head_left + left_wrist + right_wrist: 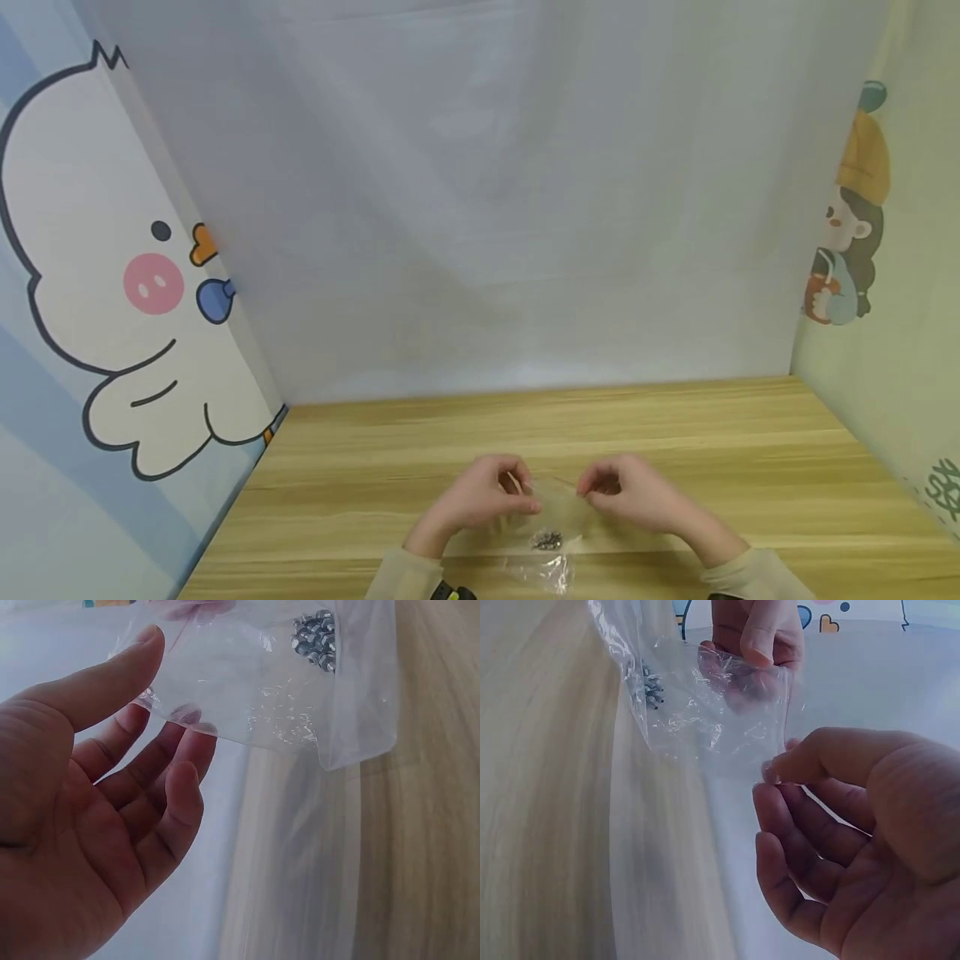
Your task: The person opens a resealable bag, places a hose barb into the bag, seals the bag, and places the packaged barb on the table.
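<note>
Between both hands hangs a clear plastic bag point(556, 505), spread by its upper edge above the table. A cluster of small silvery screws point(316, 641) lies gathered in its lower part. At the bag's upper left, my left hand point(486, 493) holds the edge, thumb on the near side and fingers behind the film. My right hand point(636, 497) pinches the opposite upper corner between thumb and index finger. In the right wrist view, the left fingers show through the transparent film point(694, 724).
Under the hands is a wood-grain table point(360, 467). A pale grey curtain point(495, 208) stands behind it. Printed side panels, one with a white cartoon duck point(82, 225), flank the table left and right. A dark band point(452, 592) circles the left wrist.
</note>
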Available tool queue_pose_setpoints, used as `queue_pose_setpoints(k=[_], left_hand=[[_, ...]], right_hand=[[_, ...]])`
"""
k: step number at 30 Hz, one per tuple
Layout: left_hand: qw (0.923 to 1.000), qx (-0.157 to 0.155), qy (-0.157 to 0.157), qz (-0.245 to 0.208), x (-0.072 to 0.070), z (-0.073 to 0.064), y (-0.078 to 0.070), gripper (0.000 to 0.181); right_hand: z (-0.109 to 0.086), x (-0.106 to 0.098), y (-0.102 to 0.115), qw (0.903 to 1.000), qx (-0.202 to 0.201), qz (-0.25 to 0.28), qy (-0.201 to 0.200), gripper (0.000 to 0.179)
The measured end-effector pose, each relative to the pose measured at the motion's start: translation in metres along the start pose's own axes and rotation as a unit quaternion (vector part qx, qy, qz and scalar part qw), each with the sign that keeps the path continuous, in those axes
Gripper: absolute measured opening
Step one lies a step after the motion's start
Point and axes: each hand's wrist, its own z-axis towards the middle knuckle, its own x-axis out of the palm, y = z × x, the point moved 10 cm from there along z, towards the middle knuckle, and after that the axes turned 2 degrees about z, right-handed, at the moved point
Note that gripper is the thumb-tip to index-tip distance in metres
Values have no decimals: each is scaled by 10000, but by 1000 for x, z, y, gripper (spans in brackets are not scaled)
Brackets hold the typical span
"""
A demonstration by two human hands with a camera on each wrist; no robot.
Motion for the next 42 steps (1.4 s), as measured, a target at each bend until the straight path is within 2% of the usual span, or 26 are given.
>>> queue_pose_setpoints(k=[4,9,15,20,28,35,42], left_hand=[[9997,185,-134,9,-4,2,-4,16],[9987,279,-280,-322,-7,3,-5,6],[9947,420,-453,-826,-13,4,-10,7],[9905,486,-541,-1171,-18,3,-15,11],[9896,505,-670,-1170,-21,0,-17,24],[9858,660,-869,-1278,-26,-1,-20,22],[9830,723,-1162,-1223,-31,-3,-26,20]], right_hand=[[1,-7,0,9996,31,187,-226,4],[2,-17,-1,9965,29,548,-632,6],[3,-23,-3,9927,48,642,-1015,14],[2,-28,-5,9901,268,605,-1242,18],[-2,-33,-2,9857,488,759,-1420,21],[-6,-39,2,9803,520,817,-1721,19],[-10,-47,8,9764,480,622,-2011,15]])
